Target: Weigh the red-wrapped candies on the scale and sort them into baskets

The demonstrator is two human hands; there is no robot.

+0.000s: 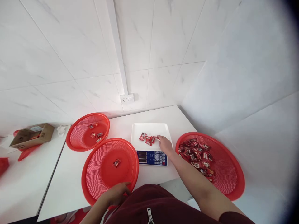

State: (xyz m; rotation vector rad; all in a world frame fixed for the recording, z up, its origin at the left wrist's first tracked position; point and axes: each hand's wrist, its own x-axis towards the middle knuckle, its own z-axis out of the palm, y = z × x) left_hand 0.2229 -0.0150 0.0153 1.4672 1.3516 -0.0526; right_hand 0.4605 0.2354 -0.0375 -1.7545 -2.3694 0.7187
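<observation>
My right hand [165, 145] reaches over the white tray [161, 128] of a digital scale. Its fingers are pinched on a small red-wrapped packet at the right side of a little group of red snack packets [149, 141] lying on the tray. Below the tray is the scale's blue panel [151, 158] with displays and keys. My left hand [116, 193] is closed round the front rim of the near red plastic basket [136, 155]; some of its fingers are hidden. Inside that basket lies a single red packet [117, 162].
To the right, a red basket [240, 177] holds many red packets [197, 155]. Another red basket [68, 137], with several packets, stands back left. Farther left are a cardboard box [30, 137] and red plastic bag [29, 152]. A wall socket [126, 98] sits behind the white table [56, 186].
</observation>
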